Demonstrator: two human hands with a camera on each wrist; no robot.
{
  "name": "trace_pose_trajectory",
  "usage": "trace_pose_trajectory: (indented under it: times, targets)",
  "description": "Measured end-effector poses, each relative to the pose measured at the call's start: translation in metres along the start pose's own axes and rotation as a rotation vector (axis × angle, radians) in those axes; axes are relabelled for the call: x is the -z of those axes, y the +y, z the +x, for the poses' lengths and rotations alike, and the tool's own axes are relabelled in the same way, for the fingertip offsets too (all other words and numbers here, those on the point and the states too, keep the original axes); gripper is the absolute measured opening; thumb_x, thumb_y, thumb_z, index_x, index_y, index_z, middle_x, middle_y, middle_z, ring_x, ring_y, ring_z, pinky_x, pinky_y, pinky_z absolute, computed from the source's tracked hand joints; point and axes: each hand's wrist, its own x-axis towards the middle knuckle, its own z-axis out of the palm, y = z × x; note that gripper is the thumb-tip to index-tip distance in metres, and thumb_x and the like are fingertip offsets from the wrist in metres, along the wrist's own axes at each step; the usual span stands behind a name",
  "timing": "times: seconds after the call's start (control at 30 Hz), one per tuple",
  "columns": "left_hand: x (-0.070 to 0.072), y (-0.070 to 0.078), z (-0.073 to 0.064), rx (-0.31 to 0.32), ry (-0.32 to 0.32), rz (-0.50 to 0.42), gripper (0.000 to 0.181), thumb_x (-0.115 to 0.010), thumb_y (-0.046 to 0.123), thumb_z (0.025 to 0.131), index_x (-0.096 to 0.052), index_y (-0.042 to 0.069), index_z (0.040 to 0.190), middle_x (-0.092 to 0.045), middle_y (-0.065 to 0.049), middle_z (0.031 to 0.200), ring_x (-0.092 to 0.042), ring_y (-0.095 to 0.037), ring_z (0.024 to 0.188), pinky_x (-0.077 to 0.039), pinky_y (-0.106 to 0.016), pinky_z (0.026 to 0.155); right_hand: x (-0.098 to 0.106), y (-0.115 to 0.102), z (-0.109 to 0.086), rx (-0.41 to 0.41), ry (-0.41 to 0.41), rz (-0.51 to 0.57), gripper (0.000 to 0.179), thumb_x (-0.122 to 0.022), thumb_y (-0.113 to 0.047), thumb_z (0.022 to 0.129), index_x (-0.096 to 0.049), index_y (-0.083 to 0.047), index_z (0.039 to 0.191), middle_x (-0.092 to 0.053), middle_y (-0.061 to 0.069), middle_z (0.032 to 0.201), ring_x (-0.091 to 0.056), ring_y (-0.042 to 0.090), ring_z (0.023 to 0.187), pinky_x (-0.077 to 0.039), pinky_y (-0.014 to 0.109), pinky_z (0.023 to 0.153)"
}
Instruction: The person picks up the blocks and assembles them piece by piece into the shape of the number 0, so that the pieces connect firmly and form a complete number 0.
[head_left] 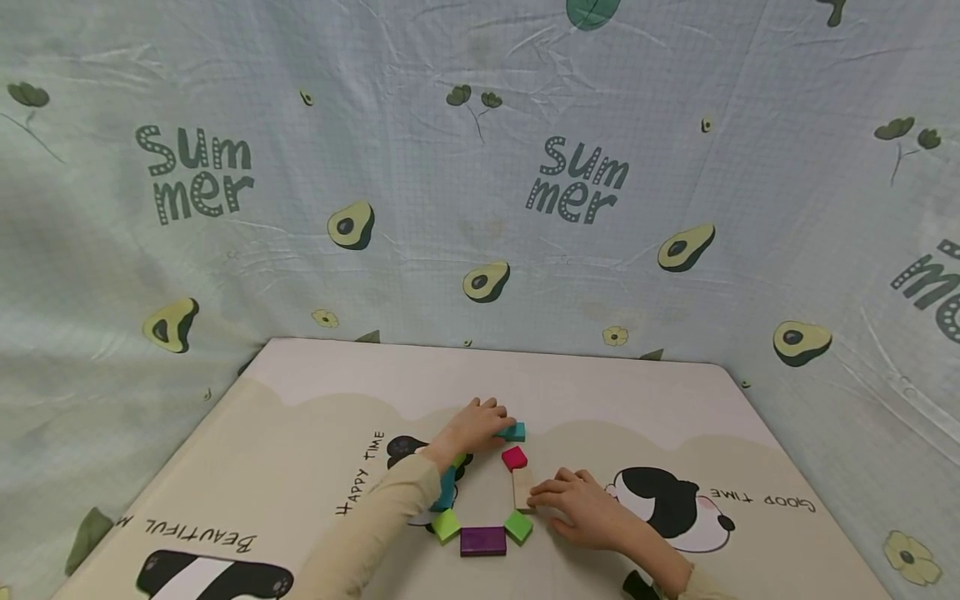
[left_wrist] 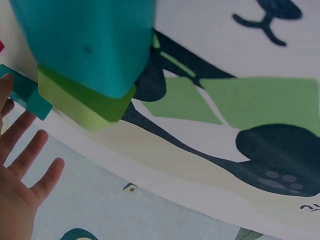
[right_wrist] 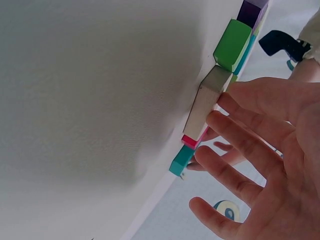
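Observation:
In the head view, my left hand pinches a teal block at the far end of a ring of blocks. In the left wrist view its other fingers spread beside that block. My right hand touches the plain wooden block on the ring's right side with nearly straight fingers. A red block lies between the wooden and teal blocks. Nearer stand a green block, a purple block and a lime block. My left wrist partly hides a blue block and a light green one.
The blocks lie on a pale table mat printed with pandas and words. A hanging cloth with avocado prints surrounds the table's back and sides. A dark object sits by my right wrist.

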Motion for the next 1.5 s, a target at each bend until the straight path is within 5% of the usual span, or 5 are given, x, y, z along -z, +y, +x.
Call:
trace_pose_trajectory:
  times: [0.27, 0.8, 1.5]
  targets:
    - [-0.002, 0.003, 0.005, 0.015, -0.052, 0.014, 0.023, -0.060, 0.029, 0.084, -0.060, 0.023, 0.105, -0.061, 0.005, 0.096, -0.052, -0.013, 0.087, -0.045, -0.029, 0.073, 0.000, 0.000, -0.001, -0.007, -0.005, 0.004, 0.032, -0.060, -0.021, 0.083, -0.060, -0.023, 0.114, -0.059, -0.008, 0.116, -0.048, 0.012, 0.098, -0.041, 0.041, 0.078]
    - [0.002, 0.001, 0.002, -0.030, -0.018, 0.106, 0.020, -0.060, 0.025, 0.084, -0.057, 0.023, 0.104, -0.061, 0.004, 0.093, -0.053, -0.013, 0.084, -0.045, -0.027, 0.071, 0.001, 0.001, 0.001, 0.000, -0.005, 0.014, 0.031, -0.060, -0.021, 0.083, -0.060, -0.023, 0.114, -0.059, -0.008, 0.116, -0.048, 0.013, 0.098, -0.040, 0.041, 0.078]
    - [0.009, -0.008, -0.016, -0.022, -0.120, -0.010, 0.030, -0.064, 0.030, 0.080, -0.059, 0.025, 0.109, -0.063, 0.007, 0.096, -0.052, -0.012, 0.085, -0.045, -0.030, 0.072, 0.002, -0.001, 0.001, -0.006, -0.007, 0.022, 0.031, -0.060, -0.020, 0.083, -0.060, -0.023, 0.113, -0.059, -0.008, 0.116, -0.049, 0.012, 0.097, -0.040, 0.040, 0.078]
